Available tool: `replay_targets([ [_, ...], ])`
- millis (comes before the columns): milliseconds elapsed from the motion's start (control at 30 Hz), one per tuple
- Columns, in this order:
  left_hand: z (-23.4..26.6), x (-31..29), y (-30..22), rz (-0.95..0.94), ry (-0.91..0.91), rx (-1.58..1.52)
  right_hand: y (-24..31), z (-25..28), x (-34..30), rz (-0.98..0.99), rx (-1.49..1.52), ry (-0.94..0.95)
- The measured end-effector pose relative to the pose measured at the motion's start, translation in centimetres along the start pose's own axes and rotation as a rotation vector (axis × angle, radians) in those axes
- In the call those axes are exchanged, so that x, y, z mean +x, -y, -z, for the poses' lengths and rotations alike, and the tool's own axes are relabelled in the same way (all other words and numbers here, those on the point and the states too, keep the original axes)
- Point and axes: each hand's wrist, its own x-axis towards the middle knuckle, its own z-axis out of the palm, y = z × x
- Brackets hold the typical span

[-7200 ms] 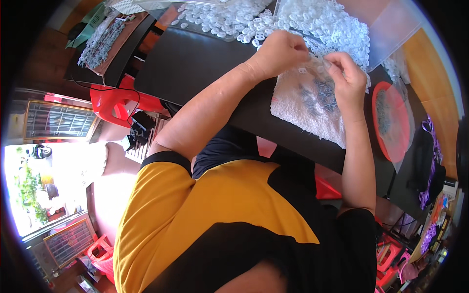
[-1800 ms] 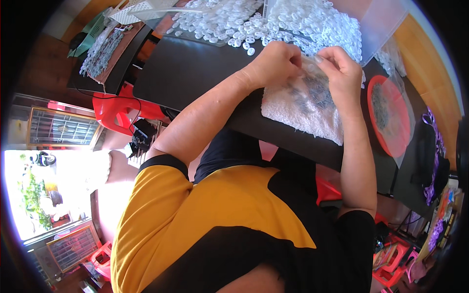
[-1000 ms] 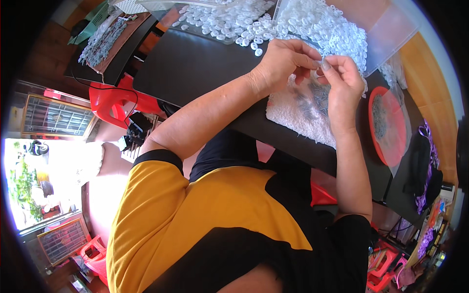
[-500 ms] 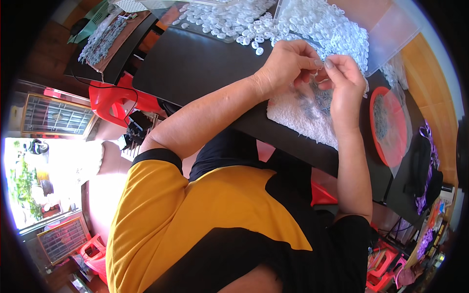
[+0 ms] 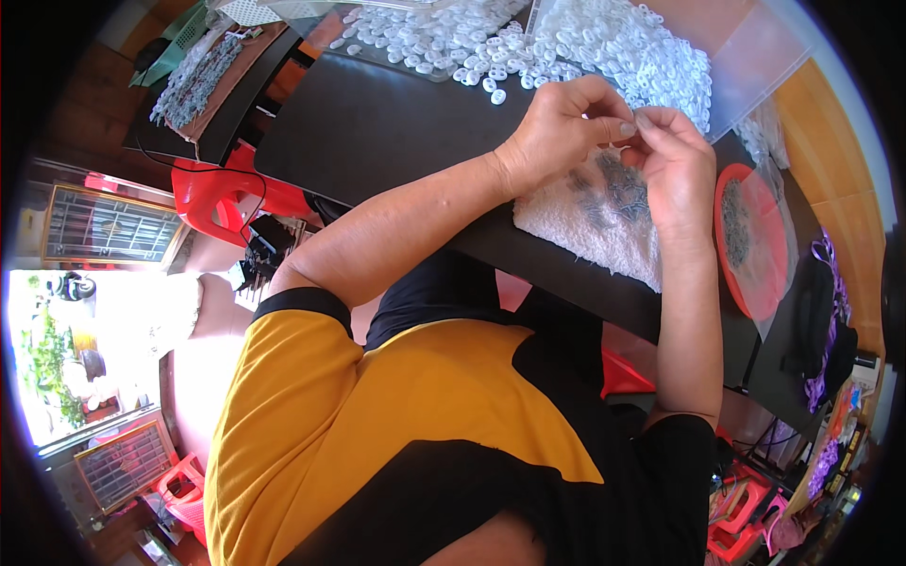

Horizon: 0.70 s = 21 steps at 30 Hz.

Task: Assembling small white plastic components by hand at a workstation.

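Note:
My left hand and my right hand meet fingertip to fingertip above the table's right part. Both are pinched closed; whatever lies between the fingertips is too small or hidden to make out. Below them a white fluffy towel lies on the dark table, bearing a scatter of small grey pieces. Just beyond the hands is a large heap of small white oval plastic pieces with holes.
A red basin holding grey pieces, partly covered by clear plastic, stands right of my right forearm. The dark table stretches left. Clear plastic sheeting rises at the far right. Grey strung bundles lie on another table at far left.
My right hand has shifted slightly to the right and turned, uncovering more of the towel and its grey pieces. My left hand stays nearly in place; the fingertips still meet.

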Motion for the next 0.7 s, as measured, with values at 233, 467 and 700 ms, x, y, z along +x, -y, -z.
replay_targets([
  [233,0.1,0.4,-0.2,0.195,-0.047,0.049,-0.4,-0.9,-0.4,0.061,-0.011,-0.051],
  [467,0.7,0.9,0.9,0.13,-0.093,-0.221,-0.5,-2.0,-0.7,0.156,-0.206,-0.012],
  [700,1.0,0.9,1.1,0.163,-0.069,-0.235,-0.7,-2.0,-0.9,0.275,-0.532,-0.034],
])
